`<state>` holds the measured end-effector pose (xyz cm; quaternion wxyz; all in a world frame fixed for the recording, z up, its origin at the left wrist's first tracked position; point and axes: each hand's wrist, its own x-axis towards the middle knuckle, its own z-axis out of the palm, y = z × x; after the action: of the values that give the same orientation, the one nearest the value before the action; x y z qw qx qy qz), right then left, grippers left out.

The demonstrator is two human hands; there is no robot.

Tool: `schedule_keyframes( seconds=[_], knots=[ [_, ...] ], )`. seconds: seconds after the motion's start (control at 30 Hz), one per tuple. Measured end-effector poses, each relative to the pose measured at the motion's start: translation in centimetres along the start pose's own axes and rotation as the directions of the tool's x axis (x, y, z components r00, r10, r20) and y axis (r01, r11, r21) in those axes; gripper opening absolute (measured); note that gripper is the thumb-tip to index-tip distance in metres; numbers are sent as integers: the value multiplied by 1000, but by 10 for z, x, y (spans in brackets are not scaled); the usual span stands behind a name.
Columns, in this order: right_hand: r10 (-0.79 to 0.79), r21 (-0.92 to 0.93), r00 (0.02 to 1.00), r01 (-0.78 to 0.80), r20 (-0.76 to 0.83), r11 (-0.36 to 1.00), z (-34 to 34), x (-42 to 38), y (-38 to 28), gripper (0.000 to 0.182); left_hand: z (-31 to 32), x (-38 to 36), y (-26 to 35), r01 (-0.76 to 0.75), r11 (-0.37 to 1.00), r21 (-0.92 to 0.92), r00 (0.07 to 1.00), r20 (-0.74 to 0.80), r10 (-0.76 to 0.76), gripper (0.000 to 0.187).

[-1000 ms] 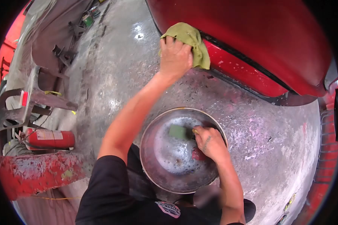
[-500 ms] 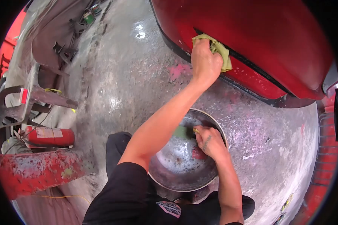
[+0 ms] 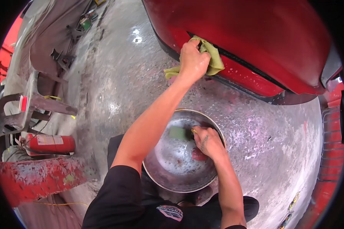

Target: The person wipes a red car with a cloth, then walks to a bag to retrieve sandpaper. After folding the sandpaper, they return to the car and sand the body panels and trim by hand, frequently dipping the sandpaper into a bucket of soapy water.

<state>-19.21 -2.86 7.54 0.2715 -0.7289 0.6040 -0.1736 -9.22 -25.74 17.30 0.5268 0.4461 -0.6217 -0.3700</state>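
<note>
My left hand is closed on a yellow-green cloth against the lower part of a red car body panel, beside a long dark slot. One end of the cloth hangs out to the left of my wrist. Over a round metal basin of sudsy water, my right hand is closed, with a bit of something yellow at its fingertips. It is too small to make out. A flat green piece lies in the basin just left of those fingers.
At the left are a worn chair, a red fire extinguisher and a paint-crusted red beam. Metal stands rest by the draped sheeting at the upper left. A wire rack stands at the right edge.
My left hand has shifted left along the panel with the cloth, and a cloth end now trails out left. The whole view has shifted slightly; my right hand stays over the basin.
</note>
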Motion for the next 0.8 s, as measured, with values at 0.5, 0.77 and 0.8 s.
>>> schedule_keyframes(
  seconds=[0.5, 0.77, 0.8],
  knots=[
    [8, -19, 1000, -8, 27, 1000, -5, 2, -6, 17, -12, 1, -6, -79, 995, 55, 996, 50, 76, 24],
    [42, -67, 996, -37, 73, 997, -6, 3, -8, 18, -68, -66, 14, 130, 893, -430, 949, 316, 13, 32],
    [55, -85, 997, -50, 57, 995, -4, 3, -7, 20, -78, -77, 25, 112, 876, -468, 934, 350, 67, 34]
  ],
)
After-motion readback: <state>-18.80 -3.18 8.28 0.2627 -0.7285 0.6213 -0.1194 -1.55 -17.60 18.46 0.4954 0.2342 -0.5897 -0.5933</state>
